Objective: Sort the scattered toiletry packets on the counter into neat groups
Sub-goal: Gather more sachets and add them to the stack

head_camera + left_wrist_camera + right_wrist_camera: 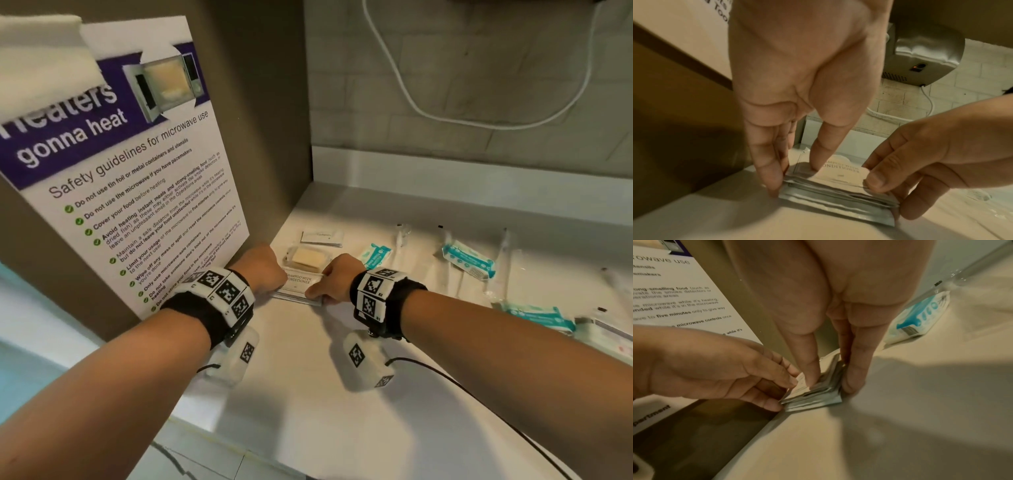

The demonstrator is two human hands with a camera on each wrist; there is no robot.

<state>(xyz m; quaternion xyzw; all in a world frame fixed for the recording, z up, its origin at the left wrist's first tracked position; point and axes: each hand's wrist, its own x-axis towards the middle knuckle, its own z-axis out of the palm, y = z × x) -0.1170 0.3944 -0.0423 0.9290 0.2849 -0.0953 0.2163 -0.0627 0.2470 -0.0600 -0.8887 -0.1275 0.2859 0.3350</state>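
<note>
A stack of silver shampoo-with-conditioner sachets (298,287) lies flat on the white counter (308,394), close to the left wall. My left hand (263,270) pinches its left end, thumb on top and fingers against the edge, as the left wrist view shows (794,181). My right hand (334,278) pinches the right end the same way (830,386). The stack (838,194) looks slightly fanned at its edges (813,397). Behind it sit a soap bar (306,258) in clear wrap and a small pile of white packets (322,238).
Teal-and-white packets (375,255) (469,262) (537,317) and long clear-wrapped items (402,234) lie scattered to the right. A microwave safety poster (137,192) covers the left wall. A white cable (445,114) hangs on the tiled back wall below a metal hand dryer (925,53).
</note>
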